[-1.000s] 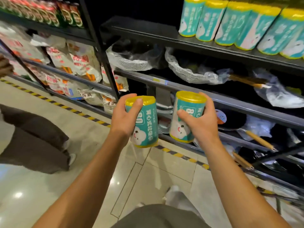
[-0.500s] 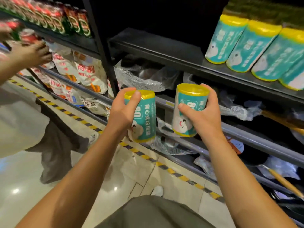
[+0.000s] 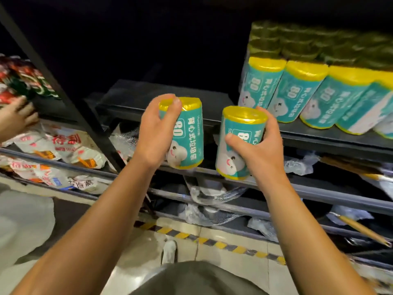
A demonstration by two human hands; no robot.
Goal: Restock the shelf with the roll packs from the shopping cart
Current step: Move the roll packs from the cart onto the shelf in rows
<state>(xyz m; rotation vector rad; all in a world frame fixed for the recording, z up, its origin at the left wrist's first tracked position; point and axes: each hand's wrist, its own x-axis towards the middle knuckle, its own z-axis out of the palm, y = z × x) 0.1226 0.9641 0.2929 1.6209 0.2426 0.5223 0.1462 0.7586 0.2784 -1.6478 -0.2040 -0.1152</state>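
Raised higher than a second ago: left hand grasping one roll pack, right hand grasping another roll pack, now level with the shelf just beyond; placing seems next

Glossy teal plastic film wraps the roll pack, crinkled shiny yellow at its top. Just behind it the shelf shows matt black metal; below, pans sit in clear crinkled plastic over polished floor tiles.

Dim aisle, black upper shelving, motion blur — wide-angle bowing at edges
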